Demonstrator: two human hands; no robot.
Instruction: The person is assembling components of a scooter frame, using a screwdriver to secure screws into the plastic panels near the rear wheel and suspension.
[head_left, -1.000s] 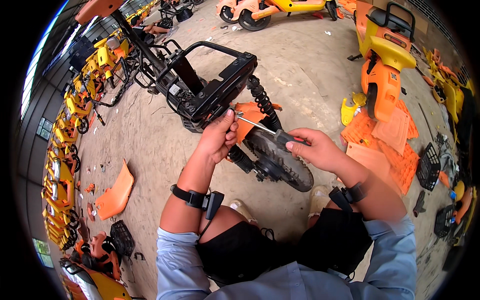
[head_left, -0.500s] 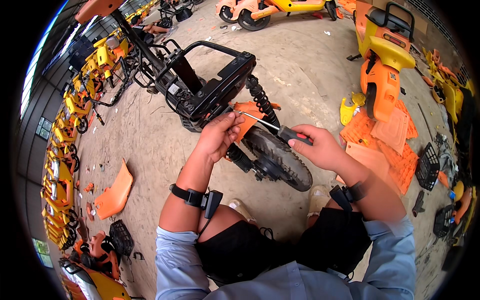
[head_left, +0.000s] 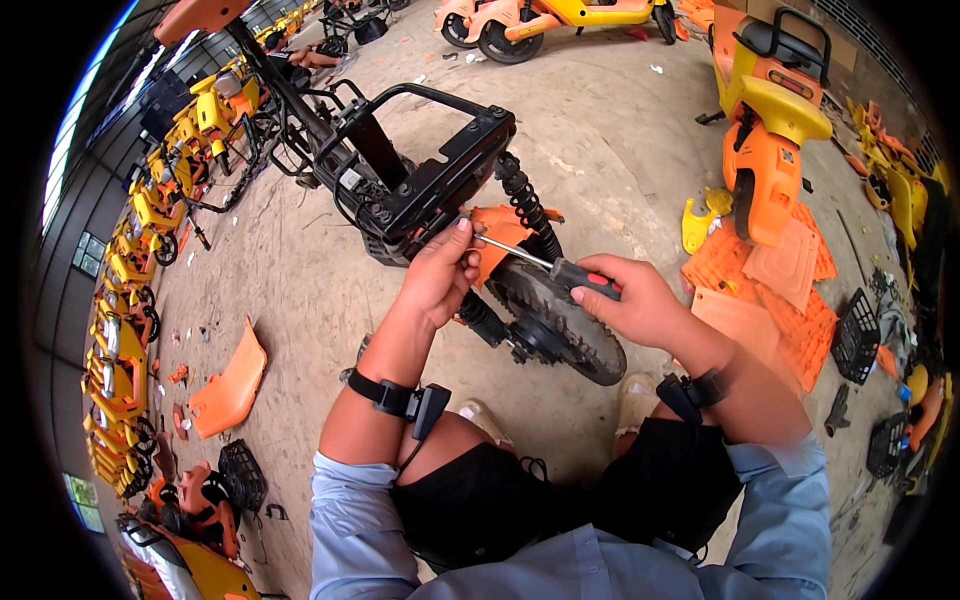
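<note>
In my right hand (head_left: 632,298) is a screwdriver (head_left: 583,277) with a black and red handle, my fingers wrapped round it. Its metal shaft slants up and left to the fingertips of my left hand (head_left: 441,268), which are curled in a pinch; what lies between them is too small to make out. Both hands work at the rear of a stripped scooter frame (head_left: 455,168), below its black rack. Behind the shaft shows an orange fender (head_left: 490,262). The knobby rear wheel (head_left: 560,325) and a black coil shock absorber (head_left: 527,208) are just beyond my hands.
An orange panel (head_left: 232,382) lies on the floor to the left, near a black basket (head_left: 243,475). At right stands an orange and yellow scooter (head_left: 768,150) beside a pile of orange panels (head_left: 745,322). Yellow scooters (head_left: 125,345) line the left wall.
My right hand and the screwdriver have shifted slightly left, bringing the shaft's end closer in behind my left fingertips. The left hand stays almost in place, still pinched.
</note>
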